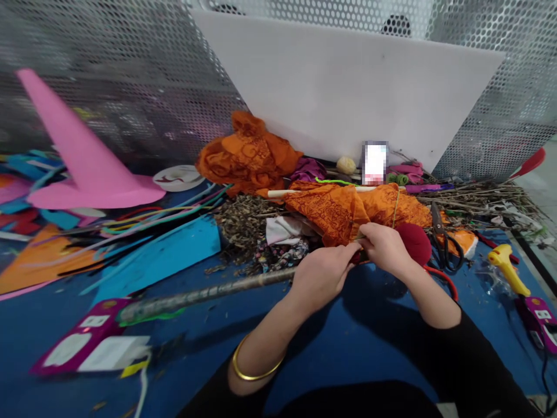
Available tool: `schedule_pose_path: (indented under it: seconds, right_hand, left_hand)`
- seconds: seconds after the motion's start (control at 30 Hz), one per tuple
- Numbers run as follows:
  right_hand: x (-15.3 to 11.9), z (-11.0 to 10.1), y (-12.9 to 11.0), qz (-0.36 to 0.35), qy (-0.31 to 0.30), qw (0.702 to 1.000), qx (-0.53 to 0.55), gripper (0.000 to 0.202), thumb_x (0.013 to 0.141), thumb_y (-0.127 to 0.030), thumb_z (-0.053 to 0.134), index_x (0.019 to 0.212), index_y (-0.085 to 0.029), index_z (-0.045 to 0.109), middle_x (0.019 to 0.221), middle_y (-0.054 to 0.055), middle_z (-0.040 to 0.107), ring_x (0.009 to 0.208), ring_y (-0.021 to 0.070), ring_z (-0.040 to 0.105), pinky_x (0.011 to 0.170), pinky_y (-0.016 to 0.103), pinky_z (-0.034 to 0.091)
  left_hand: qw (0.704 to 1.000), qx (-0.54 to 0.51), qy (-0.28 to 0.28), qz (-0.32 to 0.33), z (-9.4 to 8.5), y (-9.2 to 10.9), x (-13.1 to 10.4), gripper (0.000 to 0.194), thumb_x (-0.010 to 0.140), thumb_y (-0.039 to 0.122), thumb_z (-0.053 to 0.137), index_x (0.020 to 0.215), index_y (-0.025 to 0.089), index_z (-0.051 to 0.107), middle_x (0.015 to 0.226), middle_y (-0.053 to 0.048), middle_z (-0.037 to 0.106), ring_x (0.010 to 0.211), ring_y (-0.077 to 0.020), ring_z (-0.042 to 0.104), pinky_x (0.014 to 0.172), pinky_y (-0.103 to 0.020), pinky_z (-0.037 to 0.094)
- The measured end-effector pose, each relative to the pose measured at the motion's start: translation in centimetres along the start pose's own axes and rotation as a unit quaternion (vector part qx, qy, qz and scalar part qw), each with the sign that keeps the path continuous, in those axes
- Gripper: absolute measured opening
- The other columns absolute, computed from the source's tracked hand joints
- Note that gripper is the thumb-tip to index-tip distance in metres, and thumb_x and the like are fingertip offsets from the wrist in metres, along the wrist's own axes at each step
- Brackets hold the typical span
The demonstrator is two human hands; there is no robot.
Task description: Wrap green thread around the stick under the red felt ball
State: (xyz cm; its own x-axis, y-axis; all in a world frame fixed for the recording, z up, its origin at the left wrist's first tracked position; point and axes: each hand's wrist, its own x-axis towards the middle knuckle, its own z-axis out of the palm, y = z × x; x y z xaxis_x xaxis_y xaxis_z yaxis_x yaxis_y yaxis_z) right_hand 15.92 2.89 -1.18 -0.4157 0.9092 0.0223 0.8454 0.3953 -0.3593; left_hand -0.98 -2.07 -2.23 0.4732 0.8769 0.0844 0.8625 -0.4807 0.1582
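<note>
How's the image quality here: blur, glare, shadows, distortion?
Head view: the left hand and right hand look fairly sharp; the purple power strip at left is soft; the bright screen is pixelated; shadows darken the blue table; the pink cone leans outward, probably from wide-angle stretch.

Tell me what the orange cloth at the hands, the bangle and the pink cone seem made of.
Orange cloth: thin fabric, probably cotton, matte; it creases softly. Bangle: likely gold-toned metal, polished, as it glints. Pink cone: perhaps foam sheet or card, matte; smooth, holding its shape.
</note>
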Motion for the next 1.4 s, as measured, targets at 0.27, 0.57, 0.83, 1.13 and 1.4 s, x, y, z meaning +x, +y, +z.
schedule_pose_path:
  seconds: [0.27,0.57,0.83,1.13,1.4]
  right_hand:
    - [0.1,0.3,0.1,0.004,-0.001,1.000,0.008,0.011,0.089,-0.024,0.056,0.081,-0.020,0.064,0.087,0.003,0.070,0.081,0.0168,0.062,0.065,0.026,0.034]
    - [-0.4,-1.1,0.6,-0.004,0.113,0.904,0.413,0.023,0.087,-0.035,0.055,0.081,-0.018,0.070,0.093,0.006,0.066,0.078,0.0154,0.060,0.059,0.024,0.044]
    - [-2.9,-6.3,4.1,0.054,0.113,0.890,0.439,0.034,0.079,-0.046,0.066,0.064,-0.017,0.061,0.077,0.003,0.067,0.046,0.0048,0.038,0.044,0.021,0.031]
    - [-3.9,-8.2,7.3,0.004,-0.032,0.927,0.374,0.034,0.083,-0.046,0.064,0.066,-0.017,0.056,0.051,-0.005,0.049,0.045,0.0073,0.044,0.049,0.021,0.036]
    - [-4.1,-7.9,8.1,-0.034,-0.066,0.936,0.345,0.031,0.082,-0.043,0.067,0.066,-0.017,0.057,0.066,-0.002,0.051,0.051,0.0083,0.048,0.047,0.021,0.042]
  left_hand:
    - [1.000,0.017,0.014,0.021,0.3,0.0,0.1,0.030,0.096,0.021,0.045,0.121,0.020,0.061,0.090,-0.005,0.072,0.082,-0.0225,0.068,0.069,-0.033,0.047]
    - [1.000,-0.016,0.001,-0.009,-0.5,-0.2,0.1,0.026,0.093,0.020,0.051,0.116,0.019,0.063,0.100,-0.006,0.073,0.092,-0.0225,0.069,0.077,-0.032,0.050]
    - [0.993,-0.070,0.046,-0.087,-1.9,-1.9,-0.1,0.026,0.092,0.023,0.052,0.116,0.022,0.064,0.106,-0.004,0.075,0.095,-0.0222,0.070,0.077,-0.031,0.049]
    - [0.986,-0.057,0.095,-0.125,-1.1,-1.3,0.0,0.027,0.092,0.022,0.053,0.116,0.023,0.065,0.110,-0.004,0.075,0.096,-0.0211,0.071,0.080,-0.029,0.051]
    - [0.959,-0.046,0.191,-0.205,-2.3,-3.4,-0.5,0.027,0.092,0.027,0.052,0.116,0.025,0.065,0.109,-0.004,0.077,0.090,-0.0225,0.073,0.075,-0.029,0.053]
